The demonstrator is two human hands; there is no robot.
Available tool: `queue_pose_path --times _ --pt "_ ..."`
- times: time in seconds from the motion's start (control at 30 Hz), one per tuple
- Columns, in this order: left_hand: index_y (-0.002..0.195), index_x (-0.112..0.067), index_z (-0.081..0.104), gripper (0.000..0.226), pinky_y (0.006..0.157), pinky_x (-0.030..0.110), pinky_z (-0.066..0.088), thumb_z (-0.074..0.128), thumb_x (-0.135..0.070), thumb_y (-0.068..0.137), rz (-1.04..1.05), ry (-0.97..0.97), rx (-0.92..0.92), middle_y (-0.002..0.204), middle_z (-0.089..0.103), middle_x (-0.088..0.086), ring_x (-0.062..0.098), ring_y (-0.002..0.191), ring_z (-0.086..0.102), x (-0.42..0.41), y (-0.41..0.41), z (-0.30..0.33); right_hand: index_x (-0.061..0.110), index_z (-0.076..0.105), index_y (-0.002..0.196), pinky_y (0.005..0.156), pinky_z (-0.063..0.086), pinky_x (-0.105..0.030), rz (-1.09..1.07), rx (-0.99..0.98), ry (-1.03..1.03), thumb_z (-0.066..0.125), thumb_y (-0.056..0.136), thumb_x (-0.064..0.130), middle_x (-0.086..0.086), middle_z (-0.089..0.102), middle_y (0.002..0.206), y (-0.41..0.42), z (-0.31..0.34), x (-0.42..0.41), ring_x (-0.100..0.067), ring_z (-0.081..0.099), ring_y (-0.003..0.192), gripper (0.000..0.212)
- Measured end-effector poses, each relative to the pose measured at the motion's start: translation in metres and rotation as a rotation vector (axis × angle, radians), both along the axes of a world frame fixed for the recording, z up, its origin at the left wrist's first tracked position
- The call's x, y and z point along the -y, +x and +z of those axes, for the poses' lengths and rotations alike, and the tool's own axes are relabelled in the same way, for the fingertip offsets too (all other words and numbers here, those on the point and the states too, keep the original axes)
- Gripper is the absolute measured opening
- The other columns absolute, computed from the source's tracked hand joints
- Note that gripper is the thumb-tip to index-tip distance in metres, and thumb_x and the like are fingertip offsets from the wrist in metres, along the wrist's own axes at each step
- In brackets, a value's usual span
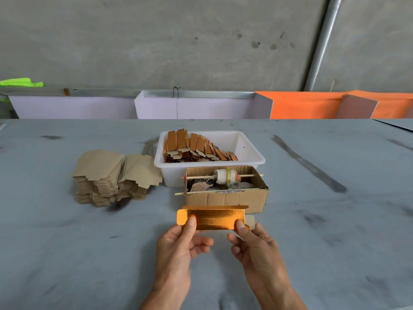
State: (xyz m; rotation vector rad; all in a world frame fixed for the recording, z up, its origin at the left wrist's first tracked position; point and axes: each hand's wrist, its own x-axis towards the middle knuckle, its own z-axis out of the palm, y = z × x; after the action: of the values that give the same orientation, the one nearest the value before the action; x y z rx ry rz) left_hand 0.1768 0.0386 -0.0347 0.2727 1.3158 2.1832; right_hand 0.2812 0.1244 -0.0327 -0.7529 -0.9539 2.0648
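A flat gold-foil carton blank (214, 218) is held level just above the grey table, in front of me. My left hand (178, 240) pinches its left end, thumb on top. My right hand (254, 242) pinches its right end the same way. A pile of flat brown carton blanks (114, 177) lies to the left. Behind it to the right, a white plastic tub (248, 151) holds several folded gold cartons (196, 148) stacked on edge.
A small open cardboard box (225, 198) stands between the tub and my hands; a wrapped roll on a thin stick (225, 176) lies across its top. Purple and orange panels (201, 106) line the table's far edge below a concrete wall.
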Motion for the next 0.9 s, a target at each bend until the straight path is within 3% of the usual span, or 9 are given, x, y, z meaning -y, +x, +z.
queue_pose_path --times 0.1,0.2,0.33,0.43,0.53,0.6,0.67,0.9 --pt "0.079 -0.004 0.062 0.002 0.045 0.024 0.052 0.063 -0.005 0.078 -0.076 0.04 0.042 0.071 0.068 0.014 0.02 0.051 0.064 0.002 -0.001 0.001 0.009 0.061 0.08 0.046 0.048 -0.018 0.024 -0.083 0.0 0.063 0.073 0.003 -0.01 0.067 0.073 0.002 0.001 -0.003 -0.013 0.067 0.059 0.009" --pt "0.083 -0.006 0.06 0.023 0.049 0.027 0.054 0.068 -0.012 0.062 -0.149 0.092 0.092 0.071 0.067 0.01 0.021 0.057 0.065 0.003 -0.001 0.005 0.009 0.059 0.078 0.05 0.051 -0.02 0.035 -0.119 0.024 0.062 0.072 0.002 -0.01 0.065 0.074 0.003 -0.002 -0.007 -0.016 0.068 0.064 0.009" --pt "0.084 -0.007 0.061 0.033 0.05 0.03 0.056 0.069 -0.031 0.062 -0.182 0.056 0.232 0.076 0.066 0.014 0.023 0.058 0.065 0.004 -0.003 0.012 0.01 0.059 0.072 0.054 0.053 -0.022 0.042 -0.115 0.068 0.057 0.077 -0.005 -0.01 0.063 0.071 0.005 -0.003 -0.006 -0.018 0.065 0.064 0.016" --pt "0.082 0.0 0.061 0.028 0.05 0.03 0.056 0.07 -0.019 0.063 -0.152 0.012 0.239 0.076 0.067 0.017 0.023 0.056 0.065 0.003 -0.006 0.009 0.013 0.066 0.067 0.055 0.053 -0.022 0.027 -0.094 0.107 0.055 0.074 -0.011 -0.011 0.065 0.072 0.008 -0.004 -0.006 -0.018 0.064 0.064 0.027" --pt "0.071 0.002 0.062 0.003 0.056 0.03 0.058 0.063 0.002 0.073 -0.124 -0.006 0.202 0.073 0.067 0.018 0.023 0.061 0.066 0.003 -0.006 0.004 0.008 0.065 0.094 0.058 0.055 -0.024 0.017 -0.102 0.057 0.054 0.074 -0.018 -0.012 0.068 0.084 0.007 -0.007 -0.004 -0.02 0.066 0.07 0.035" --pt "0.069 0.001 0.063 0.012 0.063 0.029 0.056 0.059 0.009 0.077 -0.124 -0.053 0.156 0.073 0.068 0.017 0.022 0.065 0.067 0.003 -0.005 0.001 0.007 0.058 0.11 0.061 0.056 -0.026 0.023 -0.137 0.017 0.063 0.064 -0.015 -0.015 0.069 0.089 0.008 -0.009 -0.002 -0.022 0.069 0.074 0.051" --pt "0.071 0.0 0.062 0.014 0.062 0.025 0.054 0.059 0.012 0.076 -0.123 -0.094 0.113 0.069 0.069 0.014 0.019 0.062 0.067 0.004 -0.004 0.0 0.003 0.055 0.114 0.064 0.057 -0.027 0.055 -0.154 0.003 0.068 0.058 -0.011 -0.02 0.07 0.094 0.008 -0.008 0.001 -0.025 0.07 0.08 0.059" --pt "0.089 -0.005 0.063 0.028 0.06 0.026 0.05 0.064 0.017 0.073 -0.119 -0.174 -0.051 0.067 0.071 0.004 0.013 0.059 0.066 0.003 -0.004 0.001 -0.01 0.064 0.089 0.064 0.059 -0.028 0.083 -0.074 -0.004 0.069 0.061 -0.005 -0.022 0.068 0.082 0.006 -0.008 0.009 -0.025 0.068 0.071 0.029"
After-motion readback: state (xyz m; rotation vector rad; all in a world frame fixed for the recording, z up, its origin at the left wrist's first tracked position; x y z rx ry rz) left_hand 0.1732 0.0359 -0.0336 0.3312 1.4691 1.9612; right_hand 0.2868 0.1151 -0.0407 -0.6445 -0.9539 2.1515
